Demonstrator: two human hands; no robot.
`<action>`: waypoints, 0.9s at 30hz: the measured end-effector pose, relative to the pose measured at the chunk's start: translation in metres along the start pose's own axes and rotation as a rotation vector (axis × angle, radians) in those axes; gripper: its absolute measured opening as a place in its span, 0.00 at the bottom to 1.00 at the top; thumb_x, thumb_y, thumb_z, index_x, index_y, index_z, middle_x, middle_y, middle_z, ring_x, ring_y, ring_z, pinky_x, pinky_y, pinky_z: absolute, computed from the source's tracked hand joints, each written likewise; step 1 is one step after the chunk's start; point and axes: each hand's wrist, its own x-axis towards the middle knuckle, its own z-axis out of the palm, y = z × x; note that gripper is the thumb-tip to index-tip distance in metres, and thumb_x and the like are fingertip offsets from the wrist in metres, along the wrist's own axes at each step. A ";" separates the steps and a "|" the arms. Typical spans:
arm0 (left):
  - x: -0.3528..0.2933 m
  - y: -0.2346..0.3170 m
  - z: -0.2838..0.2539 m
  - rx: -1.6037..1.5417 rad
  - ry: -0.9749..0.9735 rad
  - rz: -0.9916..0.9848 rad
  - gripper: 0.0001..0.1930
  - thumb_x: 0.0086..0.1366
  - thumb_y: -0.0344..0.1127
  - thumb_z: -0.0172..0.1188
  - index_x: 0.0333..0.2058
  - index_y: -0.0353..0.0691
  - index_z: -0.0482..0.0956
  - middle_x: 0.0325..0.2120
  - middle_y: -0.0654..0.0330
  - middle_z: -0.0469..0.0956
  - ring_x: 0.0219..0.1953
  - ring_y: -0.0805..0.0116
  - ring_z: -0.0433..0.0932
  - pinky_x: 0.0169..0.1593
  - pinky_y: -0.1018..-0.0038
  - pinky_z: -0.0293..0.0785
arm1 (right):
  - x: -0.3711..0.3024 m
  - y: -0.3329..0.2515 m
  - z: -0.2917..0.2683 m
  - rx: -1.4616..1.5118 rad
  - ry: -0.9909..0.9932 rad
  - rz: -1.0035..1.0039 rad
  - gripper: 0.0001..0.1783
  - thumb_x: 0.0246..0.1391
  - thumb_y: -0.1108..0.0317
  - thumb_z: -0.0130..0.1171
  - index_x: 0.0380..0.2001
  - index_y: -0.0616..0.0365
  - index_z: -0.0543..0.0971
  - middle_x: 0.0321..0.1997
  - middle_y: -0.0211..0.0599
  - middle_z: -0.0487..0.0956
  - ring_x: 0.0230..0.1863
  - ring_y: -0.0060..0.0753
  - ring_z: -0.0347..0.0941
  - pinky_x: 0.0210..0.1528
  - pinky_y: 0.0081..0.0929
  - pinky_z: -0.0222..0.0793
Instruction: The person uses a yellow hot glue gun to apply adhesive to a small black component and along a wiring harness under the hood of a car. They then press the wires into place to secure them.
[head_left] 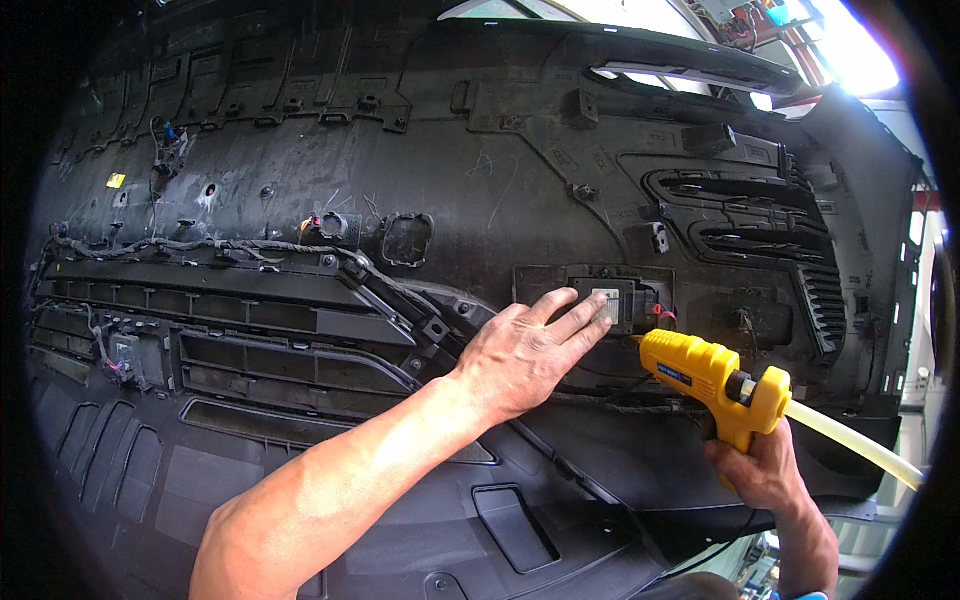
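Note:
My right hand is wrapped round the handle of a yellow hot glue gun. A long whitish glue stick sticks out of the gun's back end. The gun's nozzle points left, close to the lower right corner of a small black module with a pale label. My left hand lies over the module's left side, its fingers stretched out and the fingertips on or just above the label. The module sits on the inner side of a large black plastic bumper cover. Part of the module is hidden under my fingers.
A wiring harness runs along the bumper cover's left half, above slatted grille openings. Pink-red wires show beside the module. Vent slots and ribs stand at the right. Bright light comes in at the upper right.

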 end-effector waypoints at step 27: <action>0.000 0.000 0.000 -0.001 0.020 0.002 0.29 0.67 0.32 0.60 0.68 0.46 0.78 0.70 0.59 0.75 0.67 0.56 0.74 0.59 0.65 0.83 | 0.003 -0.005 -0.001 0.157 -0.011 -0.014 0.26 0.55 0.72 0.69 0.58 0.64 0.79 0.39 0.34 0.83 0.36 0.24 0.80 0.39 0.28 0.79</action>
